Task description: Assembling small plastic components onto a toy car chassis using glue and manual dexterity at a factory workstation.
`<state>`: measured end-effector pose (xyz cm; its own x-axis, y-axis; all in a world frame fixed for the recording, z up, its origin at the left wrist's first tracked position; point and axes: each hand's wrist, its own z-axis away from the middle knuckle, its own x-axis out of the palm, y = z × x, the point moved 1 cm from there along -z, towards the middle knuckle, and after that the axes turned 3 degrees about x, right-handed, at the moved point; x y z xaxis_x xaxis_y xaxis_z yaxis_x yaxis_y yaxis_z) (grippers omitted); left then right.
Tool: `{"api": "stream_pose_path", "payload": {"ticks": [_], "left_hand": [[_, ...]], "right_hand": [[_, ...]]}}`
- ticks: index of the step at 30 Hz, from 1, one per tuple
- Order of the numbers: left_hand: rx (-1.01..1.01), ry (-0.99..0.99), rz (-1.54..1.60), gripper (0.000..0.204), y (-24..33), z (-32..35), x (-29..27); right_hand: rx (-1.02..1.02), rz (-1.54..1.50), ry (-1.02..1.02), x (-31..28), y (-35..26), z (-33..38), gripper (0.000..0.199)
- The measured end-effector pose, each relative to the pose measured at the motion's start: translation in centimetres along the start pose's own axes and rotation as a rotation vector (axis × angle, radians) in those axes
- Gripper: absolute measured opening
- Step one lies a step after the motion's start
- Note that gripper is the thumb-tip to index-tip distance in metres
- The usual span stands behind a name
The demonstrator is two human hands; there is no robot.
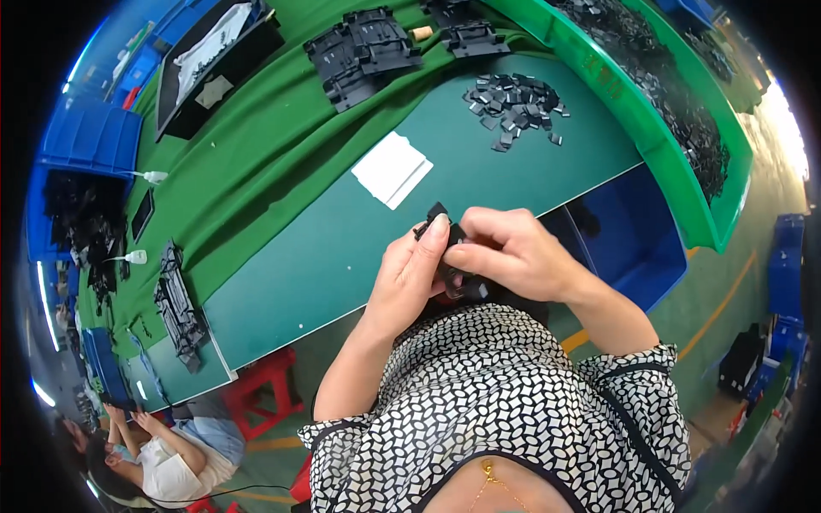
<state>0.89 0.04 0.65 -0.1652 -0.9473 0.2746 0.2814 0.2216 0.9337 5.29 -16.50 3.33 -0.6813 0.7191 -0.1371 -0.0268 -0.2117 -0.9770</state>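
Green tabletop (282, 295) is being worked at, mid-frame. R hand (526, 256) & L hand (406, 278) are being clamped on a black part (457, 232) btwn them, neither being left farther off afaict; its long axis is being angled approx upper L to lower R, w/ some being covered.

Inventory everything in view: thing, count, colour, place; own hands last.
Held parts: count unclear, black, in both hands
Small pieces: many, black, piled on table
White sheets: count unclear, white, mid-table
Table: one, green, centre
Cloth: one, green, upper left
Frames: several, black, on cloth
Open box: one, black, upper left
Long assembly: one, black, left
Large bin: one, green, right
Blue bins: several, blue, both sides
Stools: at least one, red, lower left
Co-worker: at least one, white-clad, lower left
Left hand: one, bare, centre
Right hand: one, bare, centre
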Motion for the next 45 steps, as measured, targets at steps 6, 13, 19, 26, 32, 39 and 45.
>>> {"api": "stream_pose_path", "payload": {"ticks": [6, 13, 19, 26, 32, 39, 45], "left_hand": [[-0.068, 0.022, 0.094, 0.033, -0.8, 0.7, -0.3], [0.025, 0.034, 0.124, 0.021, -1.7, 0.9, -0.2], [0.082, 0.049, 0.229, 0.025, -1.8, 1.1, 0.5], [0.072, 0.198, 0.493, 0.024, -2.2, 1.8, 1.5], [0.249, 0.031, 1.034, 0.028, -0.6, 0.5, -1.2], [0.065, 0.141, 0.265, 0.028, 0.8, 1.2, -0.6], [0.001, 0.132, 0.143, 0.027, 0.8, 2.0, -0.8]], "right_hand": [[0.004, -0.46, -0.003, 1.3, 1.8, -0.3, 0.027], [0.098, -0.464, -0.039, 1.5, 2.4, -0.6, 0.026], [0.053, -0.609, -0.097, 1.8, 3.2, -0.8, 0.022], [-0.002, -0.808, -0.026, 3.9, 3.4, -0.5, 0.027], [-0.009, -1.239, 0.063, 3.5, 2.1, -0.6, 0.036], [0.078, -1.145, -0.056, 2.6, 2.4, -1.4, 0.025], [0.196, -0.942, -0.032, 2.2, 2.5, -1.5, 0.04]]}}
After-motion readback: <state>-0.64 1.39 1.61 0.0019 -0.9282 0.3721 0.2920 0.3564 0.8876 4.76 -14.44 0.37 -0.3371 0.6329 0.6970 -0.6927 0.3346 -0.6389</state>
